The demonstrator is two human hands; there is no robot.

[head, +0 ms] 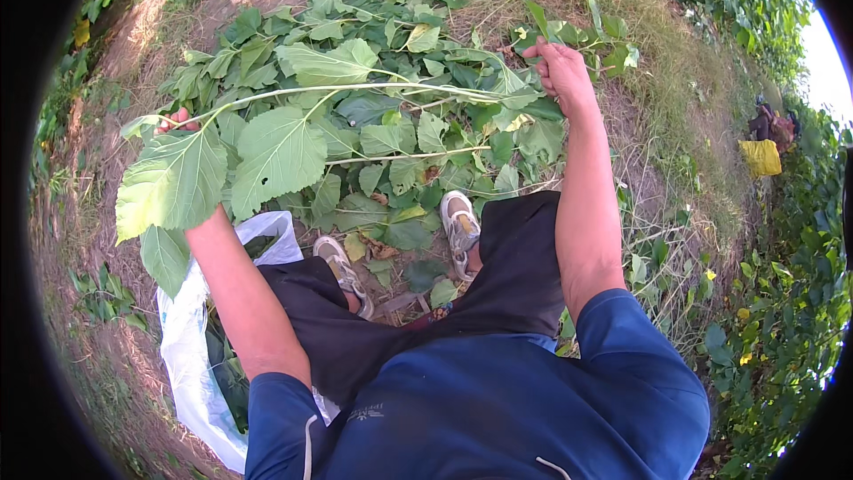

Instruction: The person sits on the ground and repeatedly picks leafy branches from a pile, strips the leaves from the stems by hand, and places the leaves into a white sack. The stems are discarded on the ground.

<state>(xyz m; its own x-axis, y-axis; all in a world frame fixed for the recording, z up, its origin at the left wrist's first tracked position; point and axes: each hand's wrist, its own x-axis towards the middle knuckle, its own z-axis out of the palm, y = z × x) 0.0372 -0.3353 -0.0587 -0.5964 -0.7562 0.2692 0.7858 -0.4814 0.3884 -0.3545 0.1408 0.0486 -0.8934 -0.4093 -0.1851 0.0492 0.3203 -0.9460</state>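
Note:
My left hand [176, 121] is at the left, its fingers closed around the thin tip of a long green leafy branch [320, 88] with large toothed leaves, which hide part of the hand and wrist. The stem runs to the right across a heap of cut leafy branches [400, 140] on the ground before my feet. My right hand [558, 73] is raised at the heap's upper right edge, close to leafy twigs [616, 47]; its fingers are curled, and whether they grip a stem is unclear. A second bare-looking stem [413, 156] lies lower on the heap.
Beside my left leg stands an open white plastic sack [183, 340] with leaves inside. My shoes [461, 227] are at the heap's near edge. Dry stalks lie right of my leg, and green bushes [766, 320] line the right side. Farther right are a yellow sack [761, 158] and what may be a person.

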